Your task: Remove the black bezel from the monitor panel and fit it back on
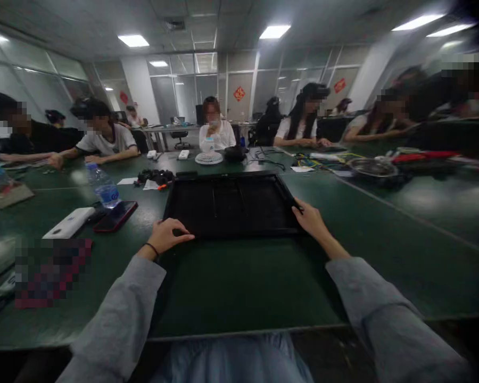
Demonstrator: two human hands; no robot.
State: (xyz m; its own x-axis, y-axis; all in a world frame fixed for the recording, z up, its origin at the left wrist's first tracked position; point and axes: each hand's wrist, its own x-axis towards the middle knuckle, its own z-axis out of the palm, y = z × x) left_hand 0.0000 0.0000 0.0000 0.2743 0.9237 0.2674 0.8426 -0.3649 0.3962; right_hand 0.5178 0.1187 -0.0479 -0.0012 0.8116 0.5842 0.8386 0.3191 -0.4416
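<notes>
Both hands are gripping a black tray (229, 205) that is lying flat on the green table (239, 287), straight ahead of the person. Left hand (165, 235) is sitting at the tray's near left corner, its fingers curling in over the rim and the thumb pointing along the near edge; a dark band is circling that wrist. Right hand (311, 218) is clasping the tray's right edge close to the near right corner, with the fingers bending over the rim and the back of the hand facing up. Grey sleeves are covering both forearms. So the tray is lying between the two hands, stretching away from them toward the middle of the table, and its near edge is running from one hand to the other.

Left of the tray, a red phone (115, 216) is lying just beside a white power bank (68, 223), and a water bottle (102, 186) is standing behind them. Beyond the tray's far edge a small white fan (208, 157) is standing. Far to the right a metal bowl (373, 168) is resting among cables. Other people are sitting around the far sides of the table.
</notes>
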